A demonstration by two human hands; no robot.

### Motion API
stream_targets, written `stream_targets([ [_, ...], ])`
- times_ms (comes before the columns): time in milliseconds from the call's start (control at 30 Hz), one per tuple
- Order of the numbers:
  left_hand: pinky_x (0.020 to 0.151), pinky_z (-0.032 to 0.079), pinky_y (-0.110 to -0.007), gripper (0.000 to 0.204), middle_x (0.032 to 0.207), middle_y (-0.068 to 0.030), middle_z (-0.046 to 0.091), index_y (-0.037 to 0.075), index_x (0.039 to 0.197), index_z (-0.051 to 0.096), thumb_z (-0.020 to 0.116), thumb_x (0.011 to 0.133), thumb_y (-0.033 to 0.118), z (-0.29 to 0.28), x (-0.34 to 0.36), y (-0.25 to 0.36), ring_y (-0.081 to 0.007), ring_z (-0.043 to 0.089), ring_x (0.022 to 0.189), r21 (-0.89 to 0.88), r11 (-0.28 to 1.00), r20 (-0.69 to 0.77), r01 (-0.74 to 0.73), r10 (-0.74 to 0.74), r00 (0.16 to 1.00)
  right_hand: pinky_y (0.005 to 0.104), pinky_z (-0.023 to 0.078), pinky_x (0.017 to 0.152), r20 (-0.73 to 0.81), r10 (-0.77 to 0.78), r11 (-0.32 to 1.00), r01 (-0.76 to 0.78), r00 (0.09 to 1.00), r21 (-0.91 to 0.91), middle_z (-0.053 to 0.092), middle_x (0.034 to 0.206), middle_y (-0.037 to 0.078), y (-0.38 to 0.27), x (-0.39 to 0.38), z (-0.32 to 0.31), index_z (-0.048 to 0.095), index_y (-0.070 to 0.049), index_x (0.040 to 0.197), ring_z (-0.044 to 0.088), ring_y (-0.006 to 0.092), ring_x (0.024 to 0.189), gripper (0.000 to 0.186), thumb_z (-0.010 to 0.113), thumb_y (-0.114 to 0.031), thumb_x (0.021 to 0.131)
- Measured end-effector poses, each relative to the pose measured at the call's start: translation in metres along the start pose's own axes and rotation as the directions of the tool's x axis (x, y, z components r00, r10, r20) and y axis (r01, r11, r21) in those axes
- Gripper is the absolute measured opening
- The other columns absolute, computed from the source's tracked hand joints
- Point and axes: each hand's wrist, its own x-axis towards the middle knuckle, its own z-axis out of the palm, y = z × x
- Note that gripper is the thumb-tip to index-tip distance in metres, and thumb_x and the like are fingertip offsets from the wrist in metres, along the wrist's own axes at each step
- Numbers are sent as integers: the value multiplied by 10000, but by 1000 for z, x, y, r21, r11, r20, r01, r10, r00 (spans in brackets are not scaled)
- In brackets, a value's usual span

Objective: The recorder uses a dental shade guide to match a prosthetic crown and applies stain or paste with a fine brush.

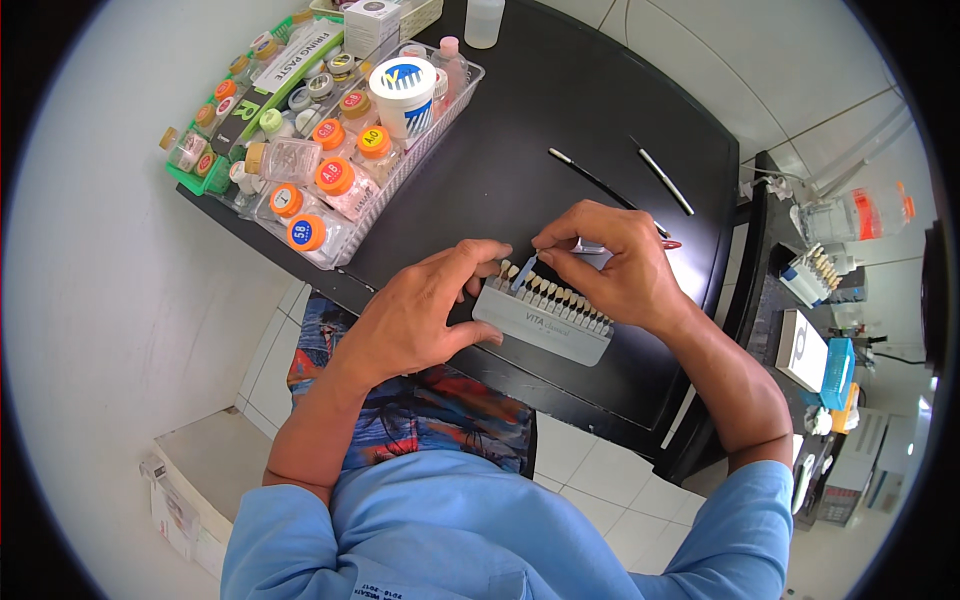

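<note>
A grey tooth shade guide [545, 328] lies on the black desk in front of me, a row of tooth-coloured tabs along its far edge. My left hand [415, 310] wraps its left end, thumb on the front face and forefinger reaching over the tabs. Between thumb and forefinger, my right hand [615, 262] pinches the top of one shade tab [523, 274], which stands tilted above the row near its left end. A small silvery object [588, 247], partly hidden, lies behind my right hand. Whatever touches my left hand's curled fingers is hidden.
On the desk's left, a clear basket [390, 195] holds several orange-lidded jars and a white tub [403, 95]. Two thin brush-like tools [665, 180] lie far right. A translucent bottle [484, 22] stands at the back. Beyond the right edge, a side counter carries boxes and another tab holder [812, 275].
</note>
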Motion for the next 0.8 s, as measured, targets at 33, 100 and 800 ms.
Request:
stream_targets([
  [33, 804, 566, -391, 879, 1120, -148, 774, 54, 1493, 556, 1019, 757, 178, 1, 0, -1, -260, 657, 872, -2, 1000, 0, 1, -1, 1000, 365, 652, 833, 10, -6, 1000, 6, 1000, -16, 802, 954, 147, 0, 1, 0, 821, 11, 1073, 821, 253, 897, 168, 811, 34, 908],
  [100, 803, 574, -396, 784, 1139, -140, 763, 53, 1417, 603, 1013, 761, 178, 1, 0, 1, -268, 675, 883, -37, 999, -2, 26, -27, 1000, 368, 655, 833, 21, -11, 999, 11, 1000, -31, 803, 958, 150, 1, 2, 1, 826, 9, 1078, 827, 255, 903, 176, 810, 39, 906],
  [800, 805, 598, -406, 590, 1067, -123, 729, 45, 1241, 666, 1003, 772, 166, 2, -2, -1, -282, 715, 882, 27, 1000, -5, -11, 12, 1000, 396, 649, 834, 88, -41, 999, 43, 995, -23, 832, 999, 129, 4, 8, -2, 852, 13, 1037, 802, 291, 925, 162, 800, 59, 891],
])
